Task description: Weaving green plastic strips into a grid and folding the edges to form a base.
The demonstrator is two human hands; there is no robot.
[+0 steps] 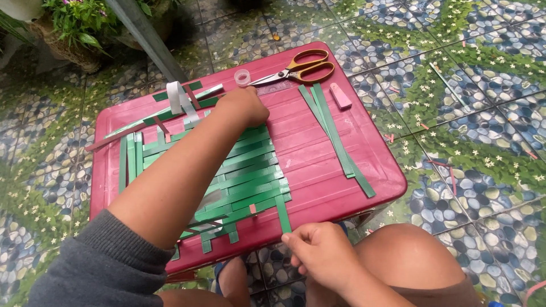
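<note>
Left hand flat on woven strips

No packages, labels, signs or screens visible anywhere in the head view.
</note>
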